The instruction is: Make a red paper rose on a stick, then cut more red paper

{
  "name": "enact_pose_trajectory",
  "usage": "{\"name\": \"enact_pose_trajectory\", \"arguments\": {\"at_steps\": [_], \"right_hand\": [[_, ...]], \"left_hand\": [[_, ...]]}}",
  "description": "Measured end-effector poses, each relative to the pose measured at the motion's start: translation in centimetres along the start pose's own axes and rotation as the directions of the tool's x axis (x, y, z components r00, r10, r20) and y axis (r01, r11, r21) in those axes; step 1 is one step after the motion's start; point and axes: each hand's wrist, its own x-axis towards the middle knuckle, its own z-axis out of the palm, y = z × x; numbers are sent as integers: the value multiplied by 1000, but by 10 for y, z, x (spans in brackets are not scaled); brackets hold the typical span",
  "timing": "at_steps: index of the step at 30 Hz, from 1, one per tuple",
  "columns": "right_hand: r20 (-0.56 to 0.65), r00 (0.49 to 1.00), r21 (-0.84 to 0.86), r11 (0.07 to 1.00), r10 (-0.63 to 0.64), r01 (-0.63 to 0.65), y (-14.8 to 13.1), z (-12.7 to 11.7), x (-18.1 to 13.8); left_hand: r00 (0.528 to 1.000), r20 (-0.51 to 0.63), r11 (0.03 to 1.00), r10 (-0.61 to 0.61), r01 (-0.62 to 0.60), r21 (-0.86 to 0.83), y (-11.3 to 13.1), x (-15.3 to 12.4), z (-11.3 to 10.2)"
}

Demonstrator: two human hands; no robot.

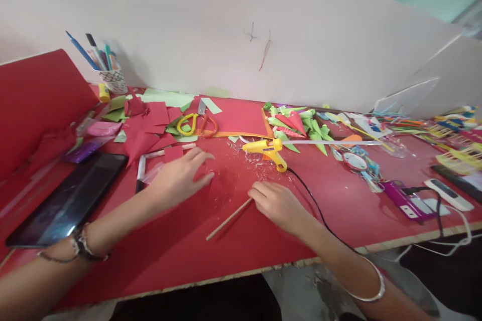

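Note:
Between the fingers of my right hand (276, 204) is the end of a thin tan stick (229, 219), slanting down and left over the red table. My left hand (181, 173) hovers with thumb and fingers apart, holding nothing, near red paper pieces (141, 135) and a black-and-white marker (140, 173). Beyond my right hand lies a yellow glue gun (263, 147) with a long clear glue stick (331, 142) in its back. Clear glue strands surround its nozzle. Scissors with yellow and orange handles (187, 124) rest further back.
A black tablet (68, 200) lies at left, below a patterned cup of pens (113, 80). Green and red paper cones (297, 123) are piled behind the glue gun. Its black cord (312, 198) runs right, where a purple power strip (406, 201) sits. The table's front edge (211, 283) is near.

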Motion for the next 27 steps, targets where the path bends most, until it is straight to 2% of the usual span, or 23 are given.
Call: {"name": "enact_pose_trajectory", "arguments": {"at_steps": [3,6,10,14,18,23,25,27], "right_hand": [[-3,1000,28,999,15,-15,-3,-1,5],[0,1000,59,998,17,-17,-7,-5,7],[27,999,135,990,26,-29,-12,-10,6],[6,1000,161,987,-16,15,-20,-8,6],[-31,996,177,980,-81,85,-28,0,9],[-25,992,319,940,-120,122,-34,-1,13],[-35,990,381,914,-135,138,-37,-4,16],[-33,992,432,893,-124,126,-40,-6,20]], "left_hand": [[995,78,995,69,-62,-84,7,-8,13],[985,96,969,140,-117,-216,7,-11,25],[976,150,903,156,-79,-423,9,-13,28],[972,188,870,139,-29,-492,13,-16,25],[966,184,913,181,-96,-396,14,-19,23],[965,217,986,145,-122,-117,22,-28,21],[950,263,986,168,-165,-33,24,-31,17],[921,320,974,222,-226,-25,23,-33,13]]}}
